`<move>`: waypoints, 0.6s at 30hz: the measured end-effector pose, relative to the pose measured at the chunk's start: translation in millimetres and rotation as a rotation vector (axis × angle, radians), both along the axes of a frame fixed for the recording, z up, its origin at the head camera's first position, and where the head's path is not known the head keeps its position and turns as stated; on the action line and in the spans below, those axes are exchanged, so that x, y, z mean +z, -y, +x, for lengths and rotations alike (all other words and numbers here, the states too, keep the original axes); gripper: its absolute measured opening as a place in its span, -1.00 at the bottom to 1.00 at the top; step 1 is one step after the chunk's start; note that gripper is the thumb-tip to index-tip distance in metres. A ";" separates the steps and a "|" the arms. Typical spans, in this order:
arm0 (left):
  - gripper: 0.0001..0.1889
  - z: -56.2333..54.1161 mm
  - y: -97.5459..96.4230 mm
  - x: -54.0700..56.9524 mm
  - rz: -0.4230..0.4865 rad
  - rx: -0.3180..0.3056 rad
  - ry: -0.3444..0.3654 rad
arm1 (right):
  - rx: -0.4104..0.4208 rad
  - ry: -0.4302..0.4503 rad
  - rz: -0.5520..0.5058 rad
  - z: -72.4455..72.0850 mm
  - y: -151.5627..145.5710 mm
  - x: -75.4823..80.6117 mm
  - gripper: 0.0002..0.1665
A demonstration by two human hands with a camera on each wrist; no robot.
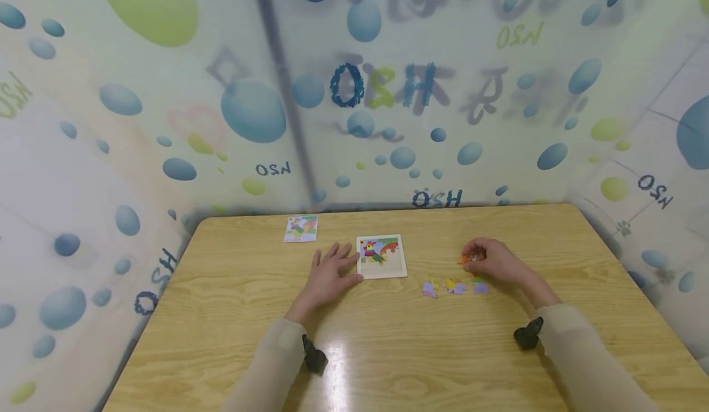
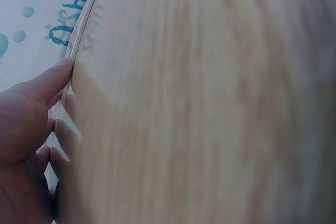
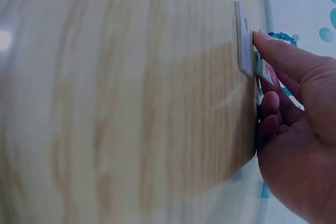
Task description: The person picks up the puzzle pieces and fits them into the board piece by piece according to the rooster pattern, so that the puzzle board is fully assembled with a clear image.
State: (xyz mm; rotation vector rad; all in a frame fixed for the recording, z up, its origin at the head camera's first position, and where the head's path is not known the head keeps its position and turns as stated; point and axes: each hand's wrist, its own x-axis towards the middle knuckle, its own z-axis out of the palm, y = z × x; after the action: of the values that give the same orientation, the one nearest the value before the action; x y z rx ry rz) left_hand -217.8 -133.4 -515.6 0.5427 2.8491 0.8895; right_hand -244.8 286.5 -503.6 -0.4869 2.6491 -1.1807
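Note:
A square puzzle board (image 1: 403,264) with a white border and a partly assembled rooster picture lies flat on the table. My left hand (image 1: 327,276) rests at its left side, fingers spread, thumb and fingertips right at the edge; the left wrist view shows the thumb (image 2: 55,77) against it. Right of the board, my right hand (image 1: 498,263) pinches an orange puzzle piece (image 1: 466,260) between thumb and fingers, close over the table. That hand partly covers the piece. Loose puzzle pieces (image 1: 455,287) in purple, yellow and green lie in a row just in front of it.
A small picture card (image 1: 301,229) with a paler rooster lies at the back left. The wooden table (image 1: 388,344) meets a patterned curtain (image 1: 360,178) at its back edge. Dark wrist cameras sit on both sleeves.

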 end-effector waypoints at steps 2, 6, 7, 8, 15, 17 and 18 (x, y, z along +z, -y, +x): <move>-0.39 0.1 0.1 0.0 0.000 -0.002 -0.004 | 0.003 0.000 -0.009 -0.8 0.9 -0.6 -0.72; -0.39 0.3 0.6 0.1 0.004 0.001 -0.003 | 0.011 -0.023 -0.007 -2.7 4.1 0.2 -0.75; -0.39 0.3 0.8 0.1 0.007 0.002 -0.006 | 0.015 -0.030 -0.003 -3.2 5.1 1.0 -0.76; -0.39 0.6 1.1 0.1 0.008 0.002 -0.007 | 0.021 -0.040 -0.002 -3.5 6.5 2.1 -0.77; -0.40 1.6 1.4 0.5 0.012 0.005 -0.013 | 0.048 -0.045 -0.003 -4.7 20.4 8.9 -0.85; -0.40 1.3 0.7 0.7 0.012 0.001 -0.014 | 0.046 -0.040 -0.003 -5.3 24.9 10.1 -0.87; -0.40 1.2 0.3 0.8 0.013 0.001 -0.015 | 0.043 -0.038 -0.005 -5.8 27.1 10.5 -0.88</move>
State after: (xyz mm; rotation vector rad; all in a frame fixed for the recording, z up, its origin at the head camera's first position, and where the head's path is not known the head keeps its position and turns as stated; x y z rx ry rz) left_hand -216.6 -133.7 -514.8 0.5528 2.8593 0.9084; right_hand -250.7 259.5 -493.1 -0.5706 2.6540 -1.1770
